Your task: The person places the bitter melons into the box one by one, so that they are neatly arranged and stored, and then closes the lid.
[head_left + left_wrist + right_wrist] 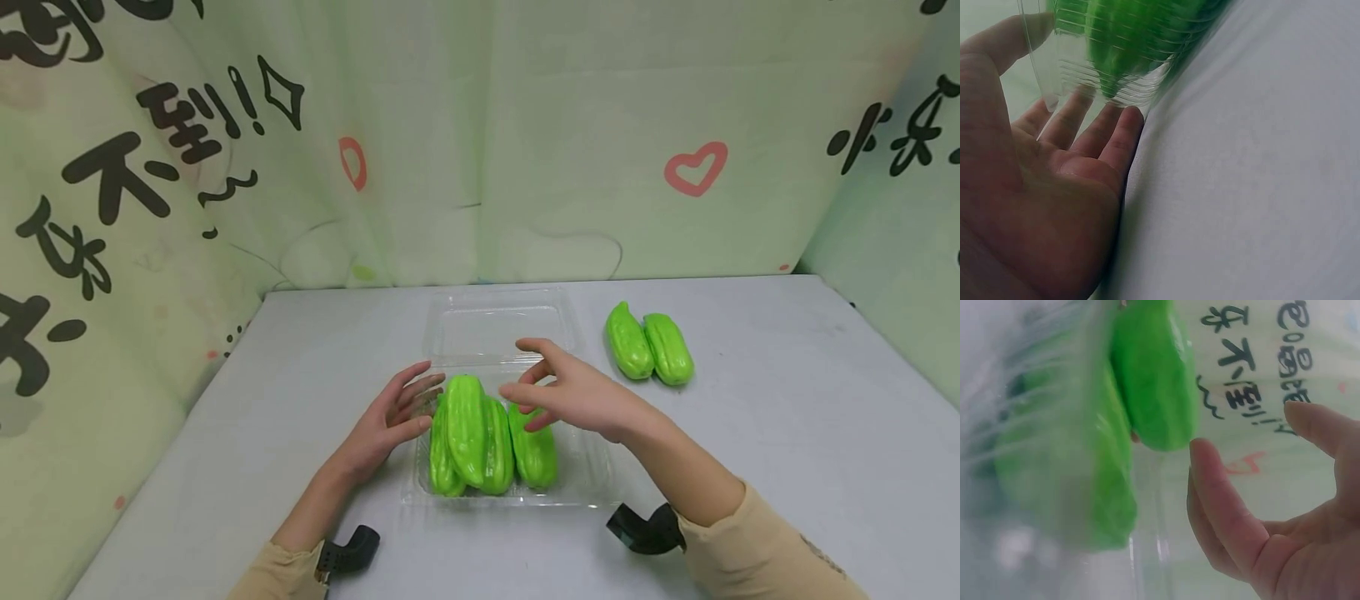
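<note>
A clear plastic box (588, 467) lies on the table with its hinged lid (502, 321) folded open toward the back. Several glossy green, elongated pepper-like vegetables (467, 433) are in it, one resting on top of others at the left, another (534, 454) at the middle right. My left hand (367, 437) is at the box's left side, fingers relaxed; in the left wrist view the fingertips (1129, 122) are against or very near the ridged wall. Above the box hovers my right hand (577, 396), fingers loosely bent and holding nothing; it hides part of the right vegetable.
Two more green vegetables (630, 342) lie side by side on the white table (787, 433), right of the lid. A pale green curtain (555, 167) with printed characters and hearts stands behind the table and along its sides.
</note>
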Demonstrator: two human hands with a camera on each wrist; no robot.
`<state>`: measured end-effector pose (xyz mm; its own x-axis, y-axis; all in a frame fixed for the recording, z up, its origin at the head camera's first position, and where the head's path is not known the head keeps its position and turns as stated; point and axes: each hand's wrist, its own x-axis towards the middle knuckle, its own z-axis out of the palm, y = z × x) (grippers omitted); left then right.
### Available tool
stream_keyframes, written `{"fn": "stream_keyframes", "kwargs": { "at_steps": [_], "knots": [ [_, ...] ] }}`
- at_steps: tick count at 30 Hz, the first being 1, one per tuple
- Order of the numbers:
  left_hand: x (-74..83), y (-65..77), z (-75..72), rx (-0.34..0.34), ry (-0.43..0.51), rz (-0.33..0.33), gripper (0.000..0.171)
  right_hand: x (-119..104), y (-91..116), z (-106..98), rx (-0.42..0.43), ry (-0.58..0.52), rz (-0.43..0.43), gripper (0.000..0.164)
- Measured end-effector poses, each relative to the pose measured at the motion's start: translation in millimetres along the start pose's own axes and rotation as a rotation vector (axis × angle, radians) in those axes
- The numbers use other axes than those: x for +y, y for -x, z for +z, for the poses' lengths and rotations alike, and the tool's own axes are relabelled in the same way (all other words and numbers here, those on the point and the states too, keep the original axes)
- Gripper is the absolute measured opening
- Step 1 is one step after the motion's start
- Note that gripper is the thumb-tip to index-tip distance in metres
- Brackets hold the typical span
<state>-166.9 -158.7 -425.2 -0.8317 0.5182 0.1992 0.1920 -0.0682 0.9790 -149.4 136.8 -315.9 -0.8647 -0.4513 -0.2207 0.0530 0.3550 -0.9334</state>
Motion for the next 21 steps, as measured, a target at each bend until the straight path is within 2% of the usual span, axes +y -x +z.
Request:
{"fn": "stream_keyframes", "kwargs": {
  "at_steps": [14,21],
  "knots": [
    [-1.3,0.0,-0.2,-0.001,-0.006,0.0,0.076,11,21,-62,0.131,-0.026,-0.049,0.08],
    [-1.5,-0.1,-1.0,-0.006,-0.007,0.003,0.075,22,23,-87,0.191,0.024,-0.017,0.083]
  ]
}}
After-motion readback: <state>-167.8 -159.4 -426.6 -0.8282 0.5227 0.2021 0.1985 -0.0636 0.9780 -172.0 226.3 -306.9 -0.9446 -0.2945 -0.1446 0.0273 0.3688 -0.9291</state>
